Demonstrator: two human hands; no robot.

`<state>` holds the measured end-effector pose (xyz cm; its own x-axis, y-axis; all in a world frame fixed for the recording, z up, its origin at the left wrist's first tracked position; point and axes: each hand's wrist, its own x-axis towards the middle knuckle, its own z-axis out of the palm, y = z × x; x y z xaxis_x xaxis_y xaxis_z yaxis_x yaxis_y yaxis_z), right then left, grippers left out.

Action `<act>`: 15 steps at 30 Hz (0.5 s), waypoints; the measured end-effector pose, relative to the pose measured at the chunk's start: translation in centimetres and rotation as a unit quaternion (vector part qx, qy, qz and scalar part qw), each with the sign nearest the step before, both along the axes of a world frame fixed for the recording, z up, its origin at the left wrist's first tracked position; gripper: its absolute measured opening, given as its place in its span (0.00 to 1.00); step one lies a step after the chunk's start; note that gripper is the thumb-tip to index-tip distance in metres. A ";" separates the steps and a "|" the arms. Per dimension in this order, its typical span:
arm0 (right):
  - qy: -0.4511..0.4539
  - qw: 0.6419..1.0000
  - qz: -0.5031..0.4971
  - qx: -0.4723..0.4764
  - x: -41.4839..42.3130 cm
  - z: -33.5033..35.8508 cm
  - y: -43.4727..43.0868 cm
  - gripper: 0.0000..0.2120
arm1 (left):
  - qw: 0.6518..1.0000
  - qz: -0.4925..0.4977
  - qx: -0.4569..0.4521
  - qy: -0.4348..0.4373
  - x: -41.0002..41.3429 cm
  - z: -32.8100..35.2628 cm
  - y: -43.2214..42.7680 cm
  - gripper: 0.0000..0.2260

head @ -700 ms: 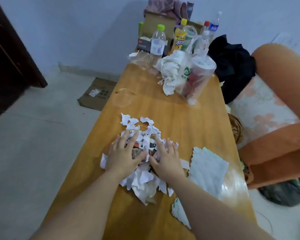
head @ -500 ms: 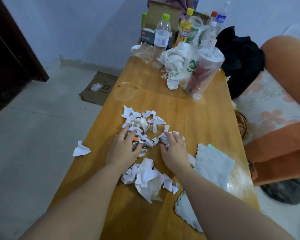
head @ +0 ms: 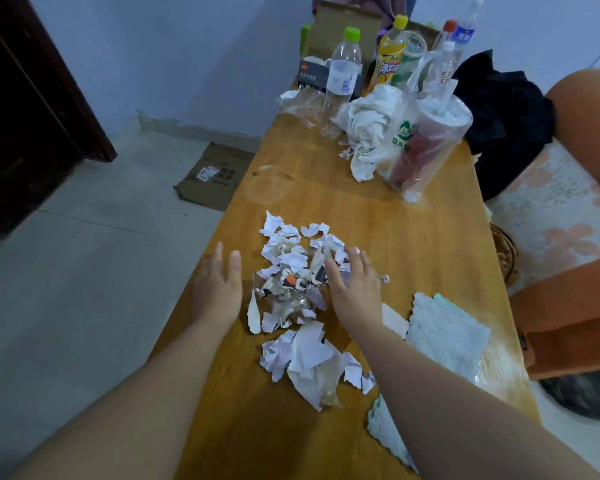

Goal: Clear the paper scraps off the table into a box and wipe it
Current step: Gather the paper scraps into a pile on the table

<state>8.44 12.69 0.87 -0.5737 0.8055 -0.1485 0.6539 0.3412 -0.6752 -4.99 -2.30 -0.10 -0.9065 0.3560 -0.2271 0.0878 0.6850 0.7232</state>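
1. Paper scraps [head: 291, 282] lie heaped on the table [head: 413, 237], with a second clump trailing toward 6 o'clock.
2. The left hand [head: 219, 289] sits at the pile's 9 o'clock and the right hand [head: 355, 292] at 3 o'clock. Both have straight, spread fingers and grip nothing; the right's fingertips overlap the scraps.
3. Progress looks early: gathering only, nothing boxed. The cardboard box [head: 343, 26] stands at 12 o'clock.
4. Wiping is not begun; the cloth [head: 444, 337] lies at 4 o'clock.

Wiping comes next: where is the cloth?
Head view: the cloth lies on the table near its right edge, right of the right hand and paper scraps.
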 end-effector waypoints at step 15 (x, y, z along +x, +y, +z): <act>-0.005 0.995 -0.097 0.030 -1.4 -0.2 2.2 0.27 | 0.988 -0.131 0.083 -0.014 -0.3 -1.1 1.1 0.32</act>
<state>7.05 14.86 0.67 -0.4062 0.9081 -0.1019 0.7174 0.2478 -0.6511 -5.27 -1.17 -1.21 -0.7724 0.6122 -0.1693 0.2256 0.5135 0.8279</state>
